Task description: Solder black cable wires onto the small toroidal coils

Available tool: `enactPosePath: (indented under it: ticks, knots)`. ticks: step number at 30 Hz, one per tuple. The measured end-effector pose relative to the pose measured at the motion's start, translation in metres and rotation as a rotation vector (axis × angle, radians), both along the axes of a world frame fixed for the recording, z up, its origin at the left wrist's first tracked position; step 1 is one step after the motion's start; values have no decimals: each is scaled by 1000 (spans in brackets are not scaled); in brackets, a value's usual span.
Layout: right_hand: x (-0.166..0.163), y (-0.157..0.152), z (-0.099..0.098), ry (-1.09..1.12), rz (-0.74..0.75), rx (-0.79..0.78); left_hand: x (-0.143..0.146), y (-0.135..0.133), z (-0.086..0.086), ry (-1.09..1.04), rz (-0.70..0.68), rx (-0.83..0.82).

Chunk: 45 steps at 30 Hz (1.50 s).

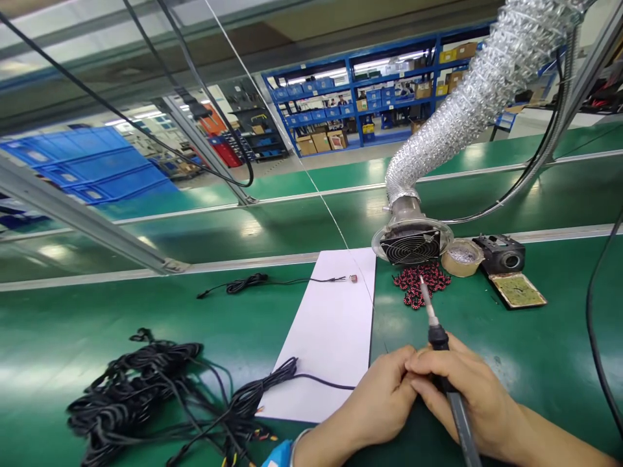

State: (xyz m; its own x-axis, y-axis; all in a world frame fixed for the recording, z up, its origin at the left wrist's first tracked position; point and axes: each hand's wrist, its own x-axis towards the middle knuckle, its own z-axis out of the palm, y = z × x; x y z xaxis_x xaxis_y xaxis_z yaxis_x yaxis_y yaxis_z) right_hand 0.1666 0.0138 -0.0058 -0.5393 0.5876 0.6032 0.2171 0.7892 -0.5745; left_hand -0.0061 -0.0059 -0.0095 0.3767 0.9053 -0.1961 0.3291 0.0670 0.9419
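My right hand (477, 395) is wrapped round a soldering iron (440, 340), its tip pointing up and away over the bench. My left hand (384, 395) is closed on a black cable (324, 383) that runs in from a coiled bundle. The fingertips of both hands meet; what is pinched between them is hidden. Beyond the iron's tip lies a pile of small red-and-black ring-shaped parts (413, 296). On a white sheet (331, 324) rests one cable whose bare end reaches a small reddish part (354, 278).
A fume extractor fan (411, 246) with a silver duct (448, 104) stands behind the pile. Beside it are a tape roll (461, 257), a soldering iron stand (501, 254) and a yellowish sponge tray (518, 290). Tangled black cables (131, 395) cover the near left.
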Motion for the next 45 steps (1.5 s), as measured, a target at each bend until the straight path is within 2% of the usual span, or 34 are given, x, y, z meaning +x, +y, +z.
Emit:
enactPosePath:
  ticks: [4, 8, 10, 20, 25, 28, 32, 38, 45]
  knots:
    - [0, 7, 1, 17, 3, 57, -3, 0, 5, 67, -40, 15]
    - [17, 17, -1, -8, -18, -122, -8, 3, 9, 83, -66, -31]
    - [23, 20, -3, -23, 10, -159, -10, 5, 8, 42, -66, -64]
    - [20, 22, -13, -28, 68, 64, -8, 7, -1, -144, -28, -203]
    - [19, 21, -9, -87, 125, 205, -3, 7, -2, -155, 39, -289]
    - [18, 25, -5, -127, 144, 233, 0, 7, -4, -163, 84, -306]
    - [24, 26, 0, -82, 95, 176, 4, 9, -7, -151, 139, -291]
    - [53, -3, 15, 51, -184, -58, 9, 9, -8, -105, 166, -307]
    - [66, -27, 10, 16, -352, -255, 13, 9, -10, -101, 160, -305]
